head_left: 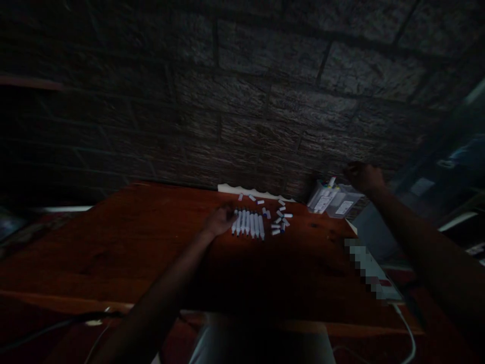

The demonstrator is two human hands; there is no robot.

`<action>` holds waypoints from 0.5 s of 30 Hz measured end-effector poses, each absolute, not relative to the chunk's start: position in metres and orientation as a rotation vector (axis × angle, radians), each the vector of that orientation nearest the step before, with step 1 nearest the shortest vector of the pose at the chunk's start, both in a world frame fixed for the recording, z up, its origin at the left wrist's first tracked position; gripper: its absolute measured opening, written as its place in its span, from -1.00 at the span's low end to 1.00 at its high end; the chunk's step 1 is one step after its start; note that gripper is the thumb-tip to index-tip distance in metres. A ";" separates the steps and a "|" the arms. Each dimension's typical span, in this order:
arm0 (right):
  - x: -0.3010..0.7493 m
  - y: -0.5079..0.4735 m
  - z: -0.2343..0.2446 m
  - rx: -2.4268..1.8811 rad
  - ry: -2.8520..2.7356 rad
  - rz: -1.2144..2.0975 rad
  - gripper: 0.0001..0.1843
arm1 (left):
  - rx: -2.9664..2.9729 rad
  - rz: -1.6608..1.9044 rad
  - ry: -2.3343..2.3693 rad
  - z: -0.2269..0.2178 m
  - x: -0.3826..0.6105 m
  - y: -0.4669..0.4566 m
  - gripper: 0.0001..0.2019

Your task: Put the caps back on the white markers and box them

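A row of several white markers [248, 224] lies side by side on the brown wooden table, their tips toward me. My left hand [220, 221] rests at the row's left end, its fingers loosely bent against or just beside the outermost marker; dim light hides the exact contact. Loose marker caps [279, 221] are scattered to the right of the row and behind it. Up at the right, my right hand [366, 178] is raised over the clear plastic containers [322, 198], fingers curled together. Whatever those fingers hold, if anything, is too dark to see. Coloured marker ends stick out of the left container.
A stone block wall [246, 111] rises behind the table [151, 242]. A white wavy-edged strip [253, 192] lies along the table's back. At the right are a partly pixelated laptop-like device [373, 268] and a white cable [409, 333] over the front edge.
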State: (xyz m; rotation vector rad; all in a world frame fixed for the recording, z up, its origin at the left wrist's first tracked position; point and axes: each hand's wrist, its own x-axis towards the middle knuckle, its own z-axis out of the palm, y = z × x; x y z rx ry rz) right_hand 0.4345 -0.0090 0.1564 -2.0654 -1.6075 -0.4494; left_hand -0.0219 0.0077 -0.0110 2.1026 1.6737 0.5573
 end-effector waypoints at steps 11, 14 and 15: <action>0.283 -0.048 0.018 -1.676 -1.755 0.313 -0.69 | 2.129 0.589 1.690 -0.013 -0.018 0.006 -0.62; 0.250 -0.059 0.001 -1.438 -1.911 0.407 -0.68 | 2.127 0.635 1.667 -0.012 -0.011 0.002 -0.54; 0.239 -0.063 -0.001 -1.373 -1.994 0.410 -0.70 | 2.133 0.668 1.661 -0.012 -0.009 0.001 -0.51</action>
